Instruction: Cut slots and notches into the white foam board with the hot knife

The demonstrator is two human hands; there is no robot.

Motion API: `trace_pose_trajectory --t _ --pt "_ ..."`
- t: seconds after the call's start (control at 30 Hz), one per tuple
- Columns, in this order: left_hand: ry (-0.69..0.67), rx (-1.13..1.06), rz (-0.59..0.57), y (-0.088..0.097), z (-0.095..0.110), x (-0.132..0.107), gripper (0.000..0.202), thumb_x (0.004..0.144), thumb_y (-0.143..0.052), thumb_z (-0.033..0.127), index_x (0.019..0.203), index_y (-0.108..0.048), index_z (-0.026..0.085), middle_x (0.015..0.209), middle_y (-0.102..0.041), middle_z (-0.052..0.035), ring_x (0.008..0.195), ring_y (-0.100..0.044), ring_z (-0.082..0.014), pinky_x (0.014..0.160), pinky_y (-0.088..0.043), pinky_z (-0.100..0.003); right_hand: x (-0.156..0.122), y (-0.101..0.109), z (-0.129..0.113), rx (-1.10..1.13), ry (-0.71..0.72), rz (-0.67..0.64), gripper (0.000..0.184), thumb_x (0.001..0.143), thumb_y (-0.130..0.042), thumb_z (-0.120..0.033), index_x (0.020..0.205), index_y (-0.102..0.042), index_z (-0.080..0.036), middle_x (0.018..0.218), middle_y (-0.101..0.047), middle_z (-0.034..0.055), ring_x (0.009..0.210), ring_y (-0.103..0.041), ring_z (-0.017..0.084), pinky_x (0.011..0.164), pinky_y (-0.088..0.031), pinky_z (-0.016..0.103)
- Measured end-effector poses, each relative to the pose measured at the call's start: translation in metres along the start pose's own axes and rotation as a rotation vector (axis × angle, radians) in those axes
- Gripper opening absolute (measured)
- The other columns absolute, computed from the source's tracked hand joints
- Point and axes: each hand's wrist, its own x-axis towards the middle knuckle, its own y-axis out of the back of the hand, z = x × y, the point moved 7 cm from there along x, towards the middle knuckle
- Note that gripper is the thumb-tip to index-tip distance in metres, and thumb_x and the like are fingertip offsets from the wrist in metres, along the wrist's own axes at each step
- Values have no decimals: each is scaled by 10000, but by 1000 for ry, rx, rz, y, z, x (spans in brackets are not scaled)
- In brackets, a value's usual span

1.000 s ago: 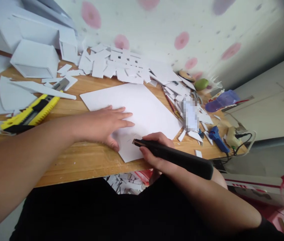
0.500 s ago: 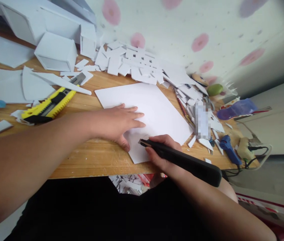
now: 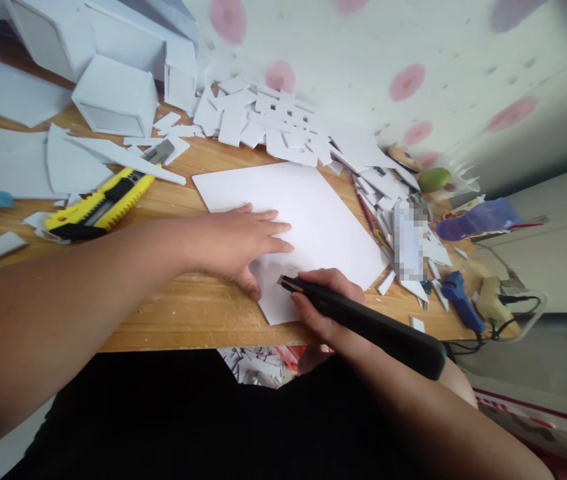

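A white foam board (image 3: 308,200) lies flat on the wooden table (image 3: 183,307), close to its front edge. My left hand (image 3: 248,243) rests on the board's left part with its fingers spread and the palm down. In my right hand (image 3: 326,300) is a black utility knife (image 3: 373,327), gripped near the blade end. The blade tip points left and sits at the board's lower part, a short way from my left thumb; whether it touches the surface I cannot tell. A few faint marks show on the board beside the blade.
A yellow utility knife (image 3: 106,203) lies left among white offcuts (image 3: 8,160). White box shapes (image 3: 116,93) stand at the back left, and cut pieces (image 3: 263,120) are heaped along the wall. To the right are a blue glue gun (image 3: 461,300) and a power strip (image 3: 491,300) with cords.
The view has shifted slightly. Both hands, the black knife and the board keep nearly the same places relative to one another.
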Motion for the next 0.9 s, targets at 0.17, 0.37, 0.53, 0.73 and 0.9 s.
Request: trace_pose_trajectory --t 0.17,0.37,0.53,0.73,0.9 --pt "0 -19 5 -1 -2 0 902 731 -781 527 1536 -430 324 1698 -237 -60 1573 -112 -347 1240 -135 -554 1 0 -4 -27 66 17 157 831 -725 -246 968 -649 -244 808 -762 2 635 -706 147 585 -554 246" --pt "34 -59 14 0 -6 2 938 674 -799 572 1517 -452 352 1685 -278 -40 1566 -153 -343 1239 -133 -523 -2 -5 -11 -59 240 24 157 862 -679 -202 1008 -631 -234 745 -676 -12 599 -631 132 552 -517 249" --pt "59 -55 12 1 -8 3 982 640 -827 586 1518 -448 357 1677 -296 -42 1563 -170 -346 1240 -118 -526 -3 -5 -15 -72 280 10 161 866 -663 -198 1015 -613 -232 732 -634 -16 588 -594 133 534 -497 255" --pt "55 -75 7 3 -8 2 934 670 -831 561 1505 -465 356 1676 -293 -42 1565 -169 -338 1240 -129 -535 -3 -4 -14 -59 238 -14 161 842 -662 -189 978 -603 -251 707 -618 -20 575 -586 139 532 -494 270" --pt "68 -83 -3 3 -9 2 918 675 -841 527 1499 -474 353 1679 -281 -37 1568 -163 -329 1243 -131 -515 -2 -2 -10 -55 218 -15 148 839 -660 -207 967 -604 -256 698 -613 -21 572 -578 142 533 -485 275"
